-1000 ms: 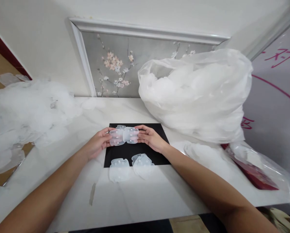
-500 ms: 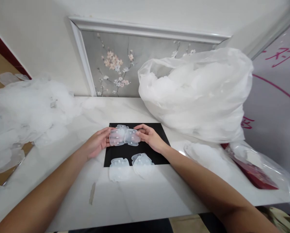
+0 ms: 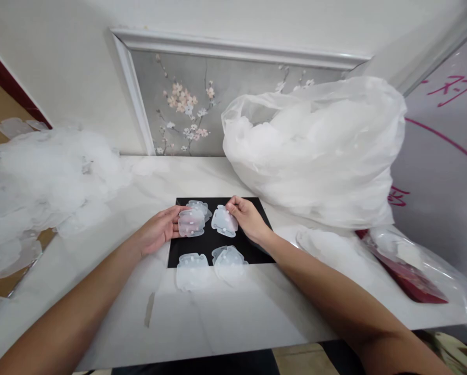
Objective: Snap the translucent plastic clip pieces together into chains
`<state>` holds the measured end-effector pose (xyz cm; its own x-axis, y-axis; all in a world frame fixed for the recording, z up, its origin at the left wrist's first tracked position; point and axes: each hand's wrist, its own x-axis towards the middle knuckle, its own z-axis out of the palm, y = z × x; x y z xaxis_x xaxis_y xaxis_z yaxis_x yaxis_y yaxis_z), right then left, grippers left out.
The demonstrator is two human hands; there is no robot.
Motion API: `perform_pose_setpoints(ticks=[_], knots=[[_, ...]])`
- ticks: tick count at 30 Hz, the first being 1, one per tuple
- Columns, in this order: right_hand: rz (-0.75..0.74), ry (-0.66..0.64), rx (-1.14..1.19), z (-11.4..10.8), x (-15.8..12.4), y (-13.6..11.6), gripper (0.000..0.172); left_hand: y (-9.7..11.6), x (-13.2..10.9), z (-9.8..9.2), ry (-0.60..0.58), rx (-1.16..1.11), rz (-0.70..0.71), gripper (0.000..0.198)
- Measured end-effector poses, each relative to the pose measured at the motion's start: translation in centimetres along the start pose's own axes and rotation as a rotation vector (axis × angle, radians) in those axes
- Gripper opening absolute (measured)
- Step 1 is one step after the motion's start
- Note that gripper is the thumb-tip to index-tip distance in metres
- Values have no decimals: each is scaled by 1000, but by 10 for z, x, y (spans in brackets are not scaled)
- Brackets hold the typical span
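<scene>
My left hand grips a small stack of translucent plastic pieces over the black mat. My right hand pinches a single translucent plastic piece, tilted and apart from the left stack. Two more small piles of the same plastic pieces lie at the mat's near edge, one on the left and one on the right.
A large clear bag full of white plastic pieces stands at the right back. A loose heap of such pieces covers the left of the white marble table. A flat plastic-wrapped red item lies at the right edge. A flower picture leans against the wall.
The two pieces held together have been pulled apart. My right hand has drawn one piece to the right and tilted it; the left hand keeps the rest.
</scene>
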<state>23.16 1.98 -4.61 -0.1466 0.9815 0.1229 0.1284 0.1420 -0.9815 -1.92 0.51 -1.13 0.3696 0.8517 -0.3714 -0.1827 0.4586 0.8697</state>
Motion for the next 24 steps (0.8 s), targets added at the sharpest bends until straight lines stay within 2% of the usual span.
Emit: perform_pose_setpoints(ticks=[3,6,9,11,13,14,16,18,20,21,22,24], knots=[[-1,-237,-20,-1,-10,-12,28,5,-5,2,-16,32,5,34],[-96,-456,-260,1,-21,-20,18,12,-16,7,-62,214,7,34],[-260,-543,-518,6,-26,-21,19,16,-29,15,-264,530,-38,33],[-303,-565,-642,9,-25,-18,22,14,-36,22,-421,769,-34,28],[-305,-544,-729,9,-21,-15,24,9,-39,28,-449,980,45,24],[-293,-501,-766,8,-18,-13,24,6,-38,31,-412,1045,97,21],[-233,-328,-820,4,-11,-10,23,0,-32,32,-265,1075,195,16],[-190,-105,-825,0,-4,-8,18,-4,-21,28,-52,1065,317,16],[-224,52,-803,-1,2,-4,19,-8,-7,21,174,1091,494,15],[-260,72,-796,0,3,-3,22,-10,1,17,249,1110,578,18],[-289,52,-795,3,4,-1,24,-12,8,13,273,1122,635,22],[-305,-55,-804,12,4,2,21,-14,18,7,214,1105,673,28]])
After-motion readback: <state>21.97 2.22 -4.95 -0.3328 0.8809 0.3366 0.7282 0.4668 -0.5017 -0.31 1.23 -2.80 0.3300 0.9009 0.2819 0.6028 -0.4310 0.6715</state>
